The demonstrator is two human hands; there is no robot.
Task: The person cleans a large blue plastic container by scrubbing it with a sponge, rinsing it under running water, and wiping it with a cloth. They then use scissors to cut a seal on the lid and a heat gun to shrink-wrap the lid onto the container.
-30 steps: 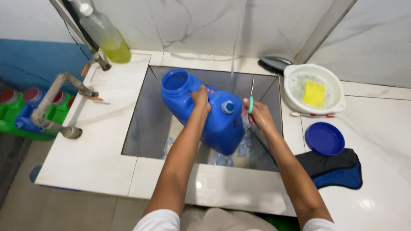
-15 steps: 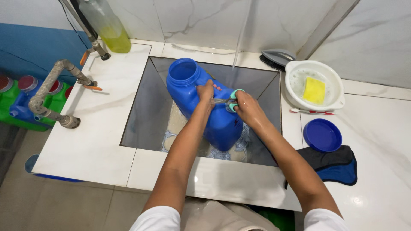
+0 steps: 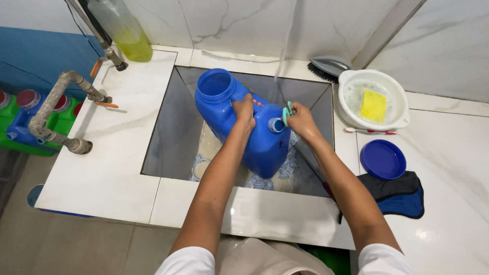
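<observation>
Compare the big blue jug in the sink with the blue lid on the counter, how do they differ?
The blue jug is a tall, bulky container lying tilted in the sink; the blue lid is a flat round disc resting on the counter. The jug is gripped by the left hand, with the right hand at its small spout; the lid lies untouched. The jug sits by running water; the lid lies apart from it. Both are plain blue plastic.
</observation>
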